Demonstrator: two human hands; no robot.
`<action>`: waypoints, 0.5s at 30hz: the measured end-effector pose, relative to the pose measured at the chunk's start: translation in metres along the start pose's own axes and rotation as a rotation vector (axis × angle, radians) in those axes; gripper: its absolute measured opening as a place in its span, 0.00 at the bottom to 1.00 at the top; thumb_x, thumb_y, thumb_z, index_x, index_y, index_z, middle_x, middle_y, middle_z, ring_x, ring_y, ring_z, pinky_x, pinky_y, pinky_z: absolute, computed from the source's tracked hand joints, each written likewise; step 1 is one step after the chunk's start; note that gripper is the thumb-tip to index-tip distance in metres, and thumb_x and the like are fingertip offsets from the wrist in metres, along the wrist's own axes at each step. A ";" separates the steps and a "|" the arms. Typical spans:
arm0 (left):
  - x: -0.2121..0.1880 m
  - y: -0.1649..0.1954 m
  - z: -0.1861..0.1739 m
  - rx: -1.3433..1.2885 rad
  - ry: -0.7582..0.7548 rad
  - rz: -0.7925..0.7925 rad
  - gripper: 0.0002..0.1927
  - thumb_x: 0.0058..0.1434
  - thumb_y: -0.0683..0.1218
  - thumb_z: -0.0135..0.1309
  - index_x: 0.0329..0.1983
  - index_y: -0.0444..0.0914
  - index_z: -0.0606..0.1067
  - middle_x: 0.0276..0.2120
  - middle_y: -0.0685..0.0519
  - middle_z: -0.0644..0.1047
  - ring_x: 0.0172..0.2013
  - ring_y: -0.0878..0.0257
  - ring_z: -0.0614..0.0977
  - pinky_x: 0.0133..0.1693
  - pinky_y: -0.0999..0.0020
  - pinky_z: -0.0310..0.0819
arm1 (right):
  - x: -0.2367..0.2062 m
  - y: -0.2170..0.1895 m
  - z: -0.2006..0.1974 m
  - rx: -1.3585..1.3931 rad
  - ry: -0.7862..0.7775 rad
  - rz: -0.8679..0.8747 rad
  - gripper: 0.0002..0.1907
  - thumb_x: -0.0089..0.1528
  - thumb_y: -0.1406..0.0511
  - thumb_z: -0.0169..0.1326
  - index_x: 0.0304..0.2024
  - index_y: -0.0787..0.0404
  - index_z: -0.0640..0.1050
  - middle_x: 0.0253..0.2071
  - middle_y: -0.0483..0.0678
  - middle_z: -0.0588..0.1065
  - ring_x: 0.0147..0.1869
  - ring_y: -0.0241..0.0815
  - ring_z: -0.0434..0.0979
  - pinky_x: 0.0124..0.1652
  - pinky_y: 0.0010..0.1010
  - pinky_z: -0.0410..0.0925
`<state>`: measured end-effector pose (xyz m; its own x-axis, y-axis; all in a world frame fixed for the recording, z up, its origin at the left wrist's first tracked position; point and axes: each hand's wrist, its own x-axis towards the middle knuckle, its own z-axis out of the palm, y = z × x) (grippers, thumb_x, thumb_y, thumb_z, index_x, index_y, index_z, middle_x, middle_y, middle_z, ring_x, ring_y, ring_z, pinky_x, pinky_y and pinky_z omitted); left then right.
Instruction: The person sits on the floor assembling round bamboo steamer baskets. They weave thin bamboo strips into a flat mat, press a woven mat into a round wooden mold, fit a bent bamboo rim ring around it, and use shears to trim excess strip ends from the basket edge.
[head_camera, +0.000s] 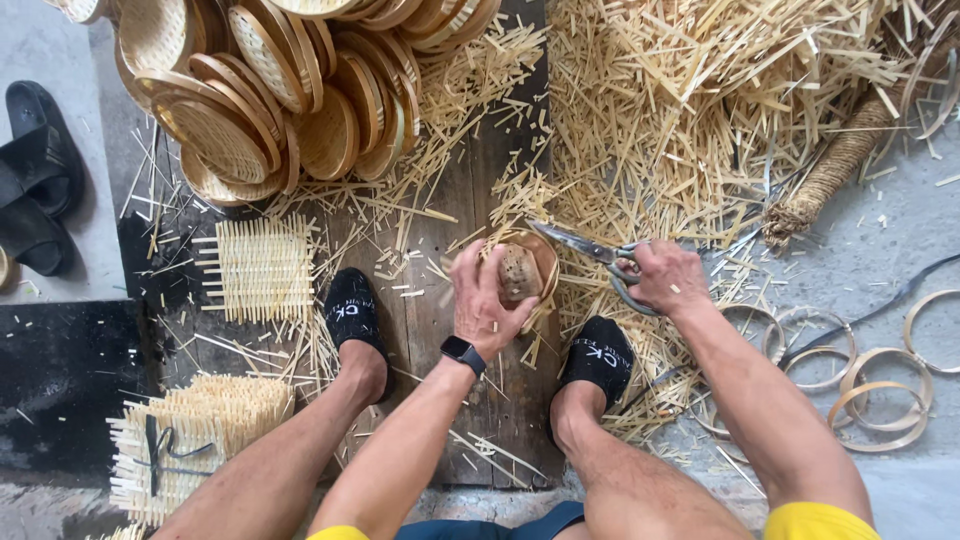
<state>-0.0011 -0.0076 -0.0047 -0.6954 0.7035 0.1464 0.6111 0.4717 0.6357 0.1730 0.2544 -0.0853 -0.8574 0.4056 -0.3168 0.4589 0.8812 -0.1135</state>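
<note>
1. The left hand (485, 300) presses a rounded stone-like block into a small round woven bamboo basket (535, 262) on the dark wooden board (440, 330), centre.
2. The right hand (668, 277) grips steel scissors (590, 248), blades open at the basket's far rim.
3. Trimming seems underway; the next cut needs blades close along the rim.

Small woven basket (520, 272) under the left hand (485, 300): tan, brown rim. Scissors (600, 255) in the right hand (668, 277): silver blades, grey handles. Smartwatch (463, 353) on the left wrist: black. Socks (352, 312) below the hands: black with white lettering. Bamboo offcuts (690, 110) above the right hand: pale yellow.
</note>
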 end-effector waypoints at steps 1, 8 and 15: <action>-0.006 0.006 0.003 0.024 0.032 -0.061 0.51 0.40 0.55 0.73 0.66 0.40 0.63 0.61 0.41 0.62 0.64 0.42 0.62 0.66 0.39 0.53 | -0.006 -0.001 -0.007 0.036 0.040 0.001 0.26 0.58 0.46 0.61 0.36 0.63 0.76 0.35 0.56 0.75 0.41 0.50 0.77 0.43 0.40 0.73; -0.008 0.029 0.042 -0.025 0.077 -0.289 0.39 0.46 0.50 0.72 0.59 0.39 0.68 0.53 0.42 0.64 0.57 0.44 0.64 0.60 0.45 0.59 | -0.008 -0.030 -0.060 -0.031 0.154 -0.062 0.36 0.51 0.43 0.63 0.42 0.67 0.76 0.43 0.56 0.72 0.51 0.52 0.73 0.54 0.40 0.68; 0.004 -0.002 0.015 -0.055 -0.124 0.131 0.23 0.43 0.34 0.55 0.45 0.40 0.76 0.56 0.43 0.69 0.63 0.42 0.63 0.64 0.48 0.66 | 0.010 -0.032 -0.042 -0.083 0.140 -0.104 0.32 0.47 0.48 0.65 0.40 0.66 0.76 0.39 0.54 0.73 0.46 0.50 0.75 0.48 0.39 0.70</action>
<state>0.0002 0.0023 -0.0170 -0.5574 0.8187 0.1379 0.6691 0.3446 0.6584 0.1402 0.2403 -0.0456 -0.9259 0.3359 -0.1731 0.3502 0.9348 -0.0590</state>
